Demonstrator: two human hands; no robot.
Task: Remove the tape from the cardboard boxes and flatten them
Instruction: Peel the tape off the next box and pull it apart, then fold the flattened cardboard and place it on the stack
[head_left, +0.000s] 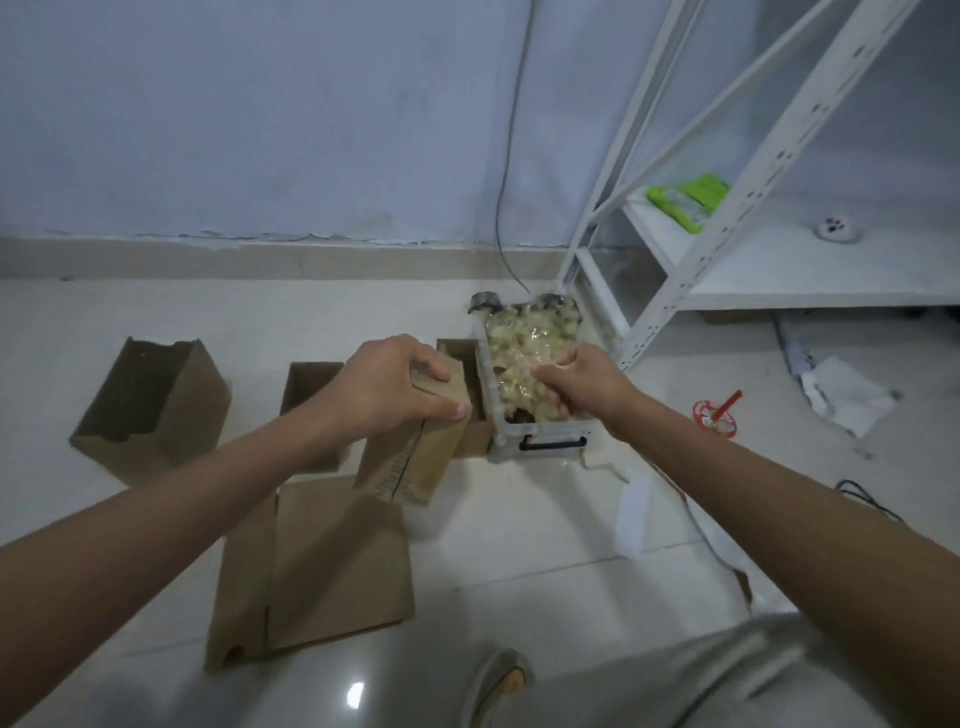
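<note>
So the person's left hand (395, 387) sits dead centre of the frame, fingers and thumb curled over the top edge of a small cardboard box (415, 457); that box is tilted, and its lower end is touching or overlapping a flattened cardboard box (317, 577) lying on the white tiled floor (519, 545) in the lower middle of the frame. The right hand (574, 382) is just right of centre, over a clear plastic bin (540, 441) with a black handle; its fingers are curled into the heap of crumpled clear tape (524, 348) piled in the bin, gripping a wad of it as far as the view shows.

Three more boxes stand open-topped: a bigger open box (150, 405) at centre left, well apart from the rest; another open box (311, 387) partly hidden behind the left forearm; and a third one (462, 364) right up against the bin's left wall, just behind the held box.

Upper right has a white metal shelf rack (753, 208) with a green packet (685, 200) on its shelf; a grey cable (511, 156) hangs down the wall at upper centre. At centre right there's a red-and-white tape roll (717, 415) on the floor, plus some crumpled white paper (847, 395) further right; a knee in grey trousers (701, 675) fills the lower right.
</note>
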